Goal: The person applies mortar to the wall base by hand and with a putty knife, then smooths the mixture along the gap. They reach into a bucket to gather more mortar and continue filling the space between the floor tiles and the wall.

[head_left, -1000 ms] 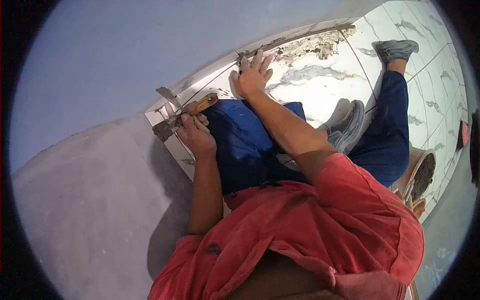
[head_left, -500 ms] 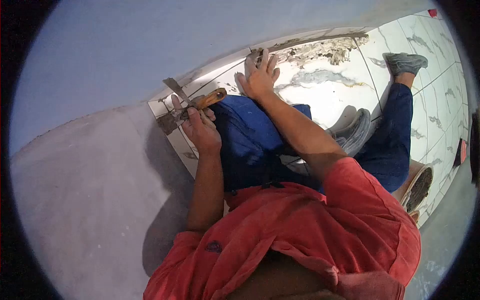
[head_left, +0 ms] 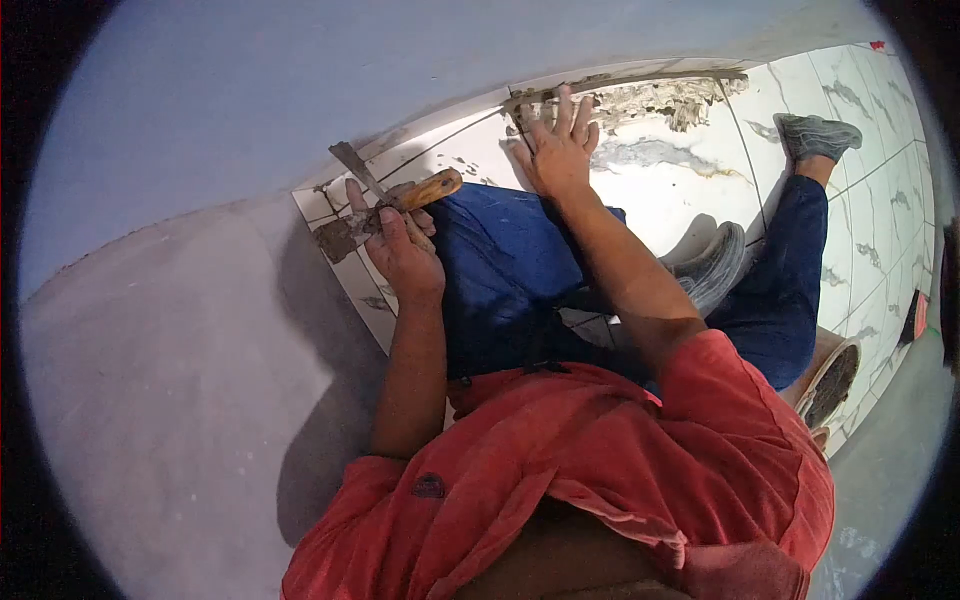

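Note:
My left hand is closed around a wooden-handled scraper, its mortar-caked blade pointing toward the wall corner. A second narrow metal blade crosses it and sticks up from the same grip. Further right, my right hand has its fingers spread over the wall's foot. Its fingertips reach the mortar-smeared joint along the skirting tile. Wet mortar lies smeared on the marbled floor tile just beyond that hand.
A bluish wall runs along the far side, and a grey surface lies to the left. My bent legs in blue trousers rest on the tiles. A bucket stands tilted in view behind my right leg.
My right hand has slid right along the skirting tile, its fingers spread wider. The left hand still grips the scraper, hardly moved.

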`<action>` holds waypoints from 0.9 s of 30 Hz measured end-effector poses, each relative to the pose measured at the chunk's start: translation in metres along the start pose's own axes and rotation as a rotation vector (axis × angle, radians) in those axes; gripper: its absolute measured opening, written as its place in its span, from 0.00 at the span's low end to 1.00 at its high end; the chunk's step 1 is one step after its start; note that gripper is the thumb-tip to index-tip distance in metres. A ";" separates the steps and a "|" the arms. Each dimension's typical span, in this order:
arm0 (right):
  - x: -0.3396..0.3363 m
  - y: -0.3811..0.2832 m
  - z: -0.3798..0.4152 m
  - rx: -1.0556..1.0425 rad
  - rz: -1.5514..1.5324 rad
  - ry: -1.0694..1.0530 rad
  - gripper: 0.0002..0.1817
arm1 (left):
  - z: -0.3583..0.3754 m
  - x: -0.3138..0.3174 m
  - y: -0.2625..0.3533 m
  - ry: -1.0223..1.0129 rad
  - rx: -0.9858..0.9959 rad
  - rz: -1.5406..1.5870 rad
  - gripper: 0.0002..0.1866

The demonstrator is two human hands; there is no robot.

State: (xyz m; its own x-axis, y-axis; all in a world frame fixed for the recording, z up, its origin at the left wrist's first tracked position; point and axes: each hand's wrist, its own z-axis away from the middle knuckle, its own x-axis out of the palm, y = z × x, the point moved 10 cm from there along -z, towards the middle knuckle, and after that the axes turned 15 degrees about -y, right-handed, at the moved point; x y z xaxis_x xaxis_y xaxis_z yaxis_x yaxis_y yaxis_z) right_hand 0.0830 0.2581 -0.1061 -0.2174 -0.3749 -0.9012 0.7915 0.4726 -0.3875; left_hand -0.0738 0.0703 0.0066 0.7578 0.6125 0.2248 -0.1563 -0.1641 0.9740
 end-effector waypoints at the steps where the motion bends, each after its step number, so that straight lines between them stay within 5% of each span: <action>1: 0.003 -0.004 0.002 -0.050 0.006 -0.043 0.33 | 0.001 -0.002 -0.001 0.007 -0.004 -0.001 0.33; 12: -0.006 0.030 0.003 -0.009 0.034 0.003 0.32 | 0.004 -0.019 -0.017 0.027 -0.068 -0.127 0.33; 27: -0.061 0.159 -0.014 0.250 0.173 0.063 0.35 | 0.006 -0.013 -0.012 0.107 -0.089 -0.101 0.34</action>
State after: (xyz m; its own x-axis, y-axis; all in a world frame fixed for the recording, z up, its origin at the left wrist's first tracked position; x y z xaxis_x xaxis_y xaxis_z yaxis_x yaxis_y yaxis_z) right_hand 0.2137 0.3674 -0.1156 -0.0958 -0.2526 -0.9628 0.9342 0.3111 -0.1746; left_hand -0.0779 0.0600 -0.0084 0.7016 0.7019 0.1226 -0.1417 -0.0311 0.9894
